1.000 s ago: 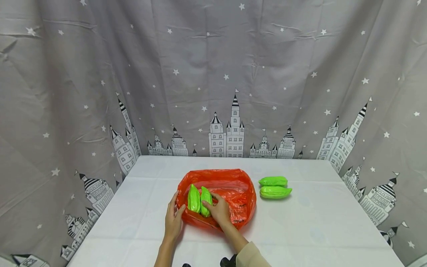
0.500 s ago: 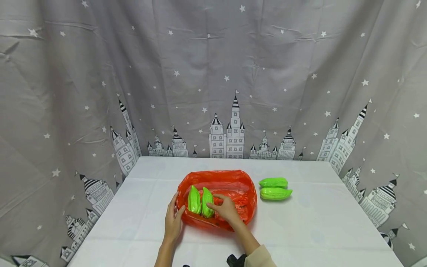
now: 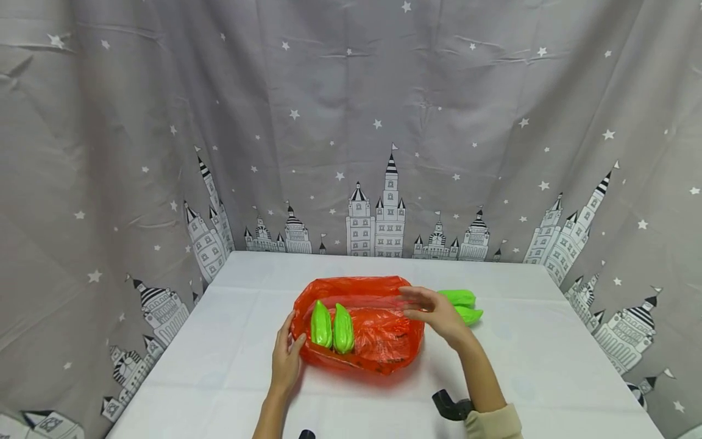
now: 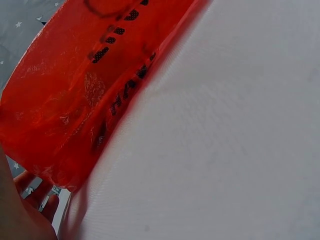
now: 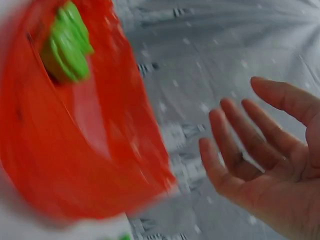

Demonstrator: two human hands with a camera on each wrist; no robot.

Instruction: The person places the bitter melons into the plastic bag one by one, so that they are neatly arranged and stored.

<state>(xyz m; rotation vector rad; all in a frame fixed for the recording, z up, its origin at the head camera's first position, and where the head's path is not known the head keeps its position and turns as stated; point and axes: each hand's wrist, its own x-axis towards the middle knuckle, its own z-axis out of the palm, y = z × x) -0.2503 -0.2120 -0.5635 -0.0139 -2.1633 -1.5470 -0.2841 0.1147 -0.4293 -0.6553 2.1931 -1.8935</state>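
Red plastic makes up the bag (image 3: 378,341) that stands wide-mouthed on the white table (image 3: 548,353), and its limp walls are probably why a hand attends its rim. That is the left hand (image 3: 286,360), its thumb and fingers apart and cupped against the bag's left end, seemingly to steady the bag and keep the mouth spread. One green vegetable (image 3: 320,325) lies in the bag's left part, close beside a second vegetable (image 3: 343,329), both with pointed ends away from the person; set lengthwise like this, they leave the right part free, likely a way of saving room. The right hand (image 3: 439,311) hangs by the bag's right edge, fingers loosely spread and holding nothing. Just beyond it on the table lie a rear vegetable (image 3: 460,297) and a near vegetable (image 3: 470,315), both crosswise and partly hidden by the hand, so whether they touch cannot be told; their spot right of the bag appears to suit that hand's reach.
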